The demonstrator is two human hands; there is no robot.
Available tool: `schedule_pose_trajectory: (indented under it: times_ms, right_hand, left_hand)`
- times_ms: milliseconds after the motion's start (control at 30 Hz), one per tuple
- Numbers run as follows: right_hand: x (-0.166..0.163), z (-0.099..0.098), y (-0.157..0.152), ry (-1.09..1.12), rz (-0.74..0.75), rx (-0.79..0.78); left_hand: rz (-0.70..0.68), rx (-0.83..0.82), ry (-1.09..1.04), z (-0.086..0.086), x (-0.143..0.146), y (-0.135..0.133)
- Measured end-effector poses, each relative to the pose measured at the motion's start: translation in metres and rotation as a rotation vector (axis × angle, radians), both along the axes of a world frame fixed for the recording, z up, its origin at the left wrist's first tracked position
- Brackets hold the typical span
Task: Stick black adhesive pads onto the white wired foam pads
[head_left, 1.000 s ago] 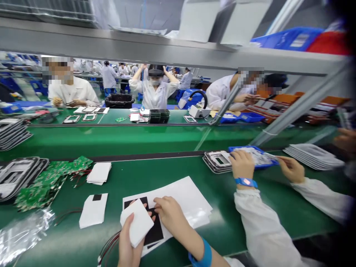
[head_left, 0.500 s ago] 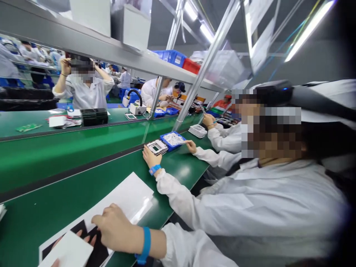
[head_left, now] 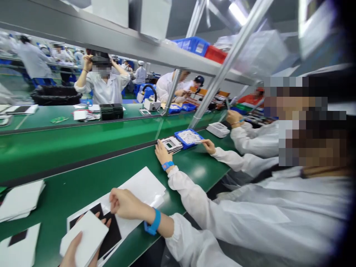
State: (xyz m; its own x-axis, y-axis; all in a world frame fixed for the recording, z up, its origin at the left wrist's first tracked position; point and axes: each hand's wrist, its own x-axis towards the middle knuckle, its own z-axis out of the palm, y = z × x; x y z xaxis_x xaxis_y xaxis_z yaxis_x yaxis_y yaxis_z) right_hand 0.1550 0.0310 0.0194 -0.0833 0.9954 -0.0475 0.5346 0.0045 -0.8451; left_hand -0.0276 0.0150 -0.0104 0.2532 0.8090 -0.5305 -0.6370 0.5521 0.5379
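My left hand [head_left: 71,254] is at the bottom left edge, its fingers closed under a white rectangular pad [head_left: 85,235] held tilted above the table. Beneath it lies a white sheet [head_left: 143,185] carrying black rectangular patches [head_left: 112,237]. My right hand [head_left: 125,204], with a blue wristband, rests on that sheet just right of the pad. Its fingers are curled into a pinch near the black patches, and whether they hold anything is hidden.
A co-worker in a white coat sits close on my right, hands at a stack of grey frames [head_left: 172,144] and a blue tray [head_left: 189,136]. White cards [head_left: 20,200] are stacked at left. A green conveyor [head_left: 83,144] runs behind, slanted metal posts [head_left: 222,78] beyond.
The view has swung right toward the co-worker, then slightly back left. My right hand has curled from flat on the sheet into a pinch. My left hand still holds the white pad.
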Motion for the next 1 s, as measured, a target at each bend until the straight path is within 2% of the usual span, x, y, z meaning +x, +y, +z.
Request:
schedule_pose_trajectory:
  times_ms: [167, 433, 800, 1000]
  right_hand:
    - [0.006, -0.018, -0.008, 0.251, -0.024, 0.034]
    - [0.004, -0.03, -0.006, 0.495, -0.084, 0.01]
    - [0.012, -0.016, -0.002, 0.666, -0.089, -0.071]
    - [0.046, 0.015, -0.002, 0.781, -0.288, 0.023]
  left_hand:
    - [0.131, -0.019, 0.002, 0.021, 0.01, -0.006]
    - [0.2, -0.031, -0.075, 0.028, 0.013, -0.006]
    - [0.181, -0.008, -0.05, 0.028, 0.011, -0.006]
    - [0.137, 0.021, -0.062, 0.029, 0.009, -0.006]
